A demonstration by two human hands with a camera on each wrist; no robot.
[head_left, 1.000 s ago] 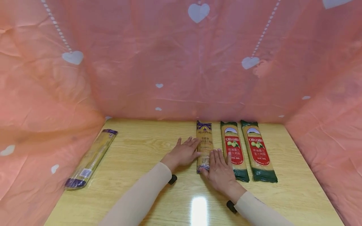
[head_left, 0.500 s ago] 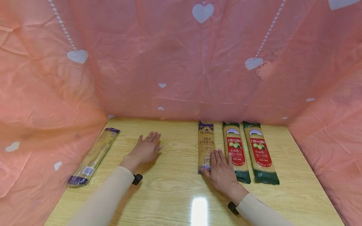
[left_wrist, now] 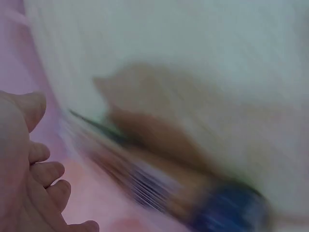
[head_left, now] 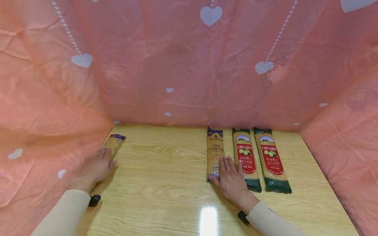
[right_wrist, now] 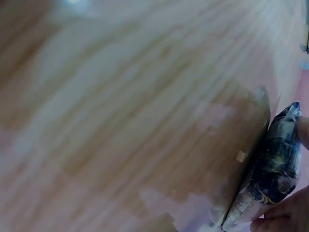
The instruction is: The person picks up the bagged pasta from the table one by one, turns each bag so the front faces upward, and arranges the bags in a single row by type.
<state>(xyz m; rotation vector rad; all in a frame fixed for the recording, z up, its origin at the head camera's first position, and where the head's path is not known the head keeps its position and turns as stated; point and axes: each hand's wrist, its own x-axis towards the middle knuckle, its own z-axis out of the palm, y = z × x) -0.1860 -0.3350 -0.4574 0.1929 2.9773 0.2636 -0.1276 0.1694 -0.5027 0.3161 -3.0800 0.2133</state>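
My left hand [head_left: 97, 168] is over a purple-ended spaghetti pack [head_left: 114, 144] at the table's left edge and hides most of it. In the blurred left wrist view its fingers are loosely bent and stand apart from the pack [left_wrist: 164, 169]. My right hand [head_left: 231, 180] rests with straight fingers on the lower part of a second purple-ended spaghetti pack [head_left: 215, 147], its thumb by the near end. The right wrist view has that pack's dark end [right_wrist: 275, 169] close to the fingertips. Right beside this hand lies a green-ended spaghetti pack [head_left: 244, 147] with a red label.
Another green-ended spaghetti pack [head_left: 270, 157] lies farther right, roughly parallel. The wooden table [head_left: 159, 173] is enclosed at the back and sides by pink cloth [head_left: 189, 65] with hearts. A bright reflection shows near the table's front.
My left hand has left the middle spaghetti pack and travelled left across the table to the pack at the left edge. My right hand has stayed where it was.
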